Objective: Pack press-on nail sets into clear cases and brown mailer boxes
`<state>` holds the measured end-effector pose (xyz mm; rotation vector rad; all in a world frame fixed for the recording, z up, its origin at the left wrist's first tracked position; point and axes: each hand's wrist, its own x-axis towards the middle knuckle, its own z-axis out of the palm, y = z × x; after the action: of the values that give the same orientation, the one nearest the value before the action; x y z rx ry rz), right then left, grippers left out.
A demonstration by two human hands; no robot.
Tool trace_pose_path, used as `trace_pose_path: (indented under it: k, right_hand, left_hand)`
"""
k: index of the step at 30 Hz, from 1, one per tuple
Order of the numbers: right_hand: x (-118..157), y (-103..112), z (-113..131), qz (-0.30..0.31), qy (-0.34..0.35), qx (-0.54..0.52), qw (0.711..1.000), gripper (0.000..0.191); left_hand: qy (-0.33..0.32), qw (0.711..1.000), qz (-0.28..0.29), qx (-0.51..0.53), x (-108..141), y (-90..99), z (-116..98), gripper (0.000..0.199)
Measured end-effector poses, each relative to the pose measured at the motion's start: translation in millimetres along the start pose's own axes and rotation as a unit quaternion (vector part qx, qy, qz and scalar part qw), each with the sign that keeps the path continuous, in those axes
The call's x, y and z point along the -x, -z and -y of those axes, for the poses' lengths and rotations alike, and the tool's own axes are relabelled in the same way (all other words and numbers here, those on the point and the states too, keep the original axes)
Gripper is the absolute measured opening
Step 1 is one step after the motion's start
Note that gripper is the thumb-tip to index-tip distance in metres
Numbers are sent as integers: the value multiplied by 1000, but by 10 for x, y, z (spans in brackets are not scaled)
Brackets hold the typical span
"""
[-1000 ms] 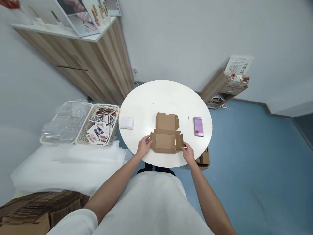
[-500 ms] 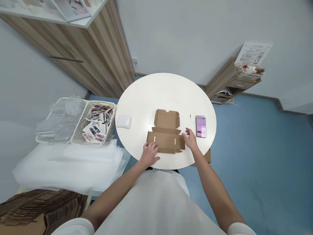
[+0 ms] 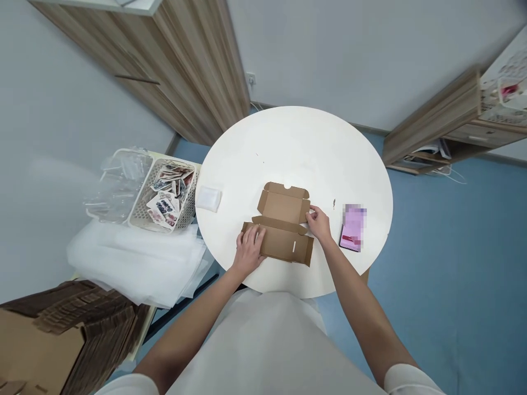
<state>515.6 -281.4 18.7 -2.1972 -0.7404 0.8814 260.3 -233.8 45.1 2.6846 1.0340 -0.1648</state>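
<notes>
A brown cardboard mailer box [image 3: 284,207], partly unfolded, lies on the white round table [image 3: 304,148]. Its far panel has a half-round notch and small side flaps; the near panel shows one slot. My left hand [image 3: 248,247] grips the near panel's left part, fingers bent over the cardboard and thumb at the front edge, hiding that corner. With its fingers pinched, my right hand [image 3: 319,223] holds the right side flap of the far panel.
A phone [image 3: 353,227] lies to the right, a white packet [image 3: 208,198] to the left. Left of the table are a basket of printed cards [image 3: 164,195], clear plastic packaging [image 3: 119,186], white sheets [image 3: 135,260] and stacked folded cardboard [image 3: 94,334]. Wooden cabinets flank the far wall.
My right hand has moved from beside the box onto the far panel's right flap. My left hand has settled further over the near panel, covering its left slot. The view has shifted.
</notes>
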Motion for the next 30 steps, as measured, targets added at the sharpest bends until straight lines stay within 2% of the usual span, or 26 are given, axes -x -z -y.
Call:
trace_pose_path:
  k: [5, 12, 15, 17, 18, 19, 21, 23, 27, 30]
  right_hand:
    - [100, 16, 11, 17, 9, 5, 1000, 40]
    - [380, -104, 14, 42, 13, 55, 998, 42]
    - [576, -178, 60, -17, 43, 117, 992, 54]
    - [762, -246, 101, -82, 90, 198, 973, 68]
    - [867, -292, 116, -92, 123, 243, 958, 75]
    - [975, -346, 123, -72, 165, 287, 941, 79]
    - [1171, -476, 114, 15, 235, 361, 903, 85]
    - [1309, -612, 83, 66, 247, 404, 878, 95]
    - [1395, -787, 51, 69, 196, 433, 877, 94]
    - [1393, -825, 69, 68, 169, 427, 886, 91]
  left_hand:
    - [-17, 998, 32, -43, -120, 109, 11, 93]
    - [-105, 989, 82, -71, -268, 129, 143, 101]
    - [-119, 988, 73, -66, -201, 109, 206, 95]
    - [-125, 988, 64, -61, -117, 85, 250, 91]
    - [-127, 988, 59, -59, -74, 68, 272, 90]
    - [-129, 989, 53, -57, -35, 50, 292, 88]
    - [-134, 989, 44, -54, 27, 14, 325, 87]
    - [-139, 988, 37, -53, 68, -9, 343, 86]
    - [-116, 992, 7, -40, 181, -23, 404, 95]
    - [-9, 999, -26, 18, 330, -83, 572, 103]
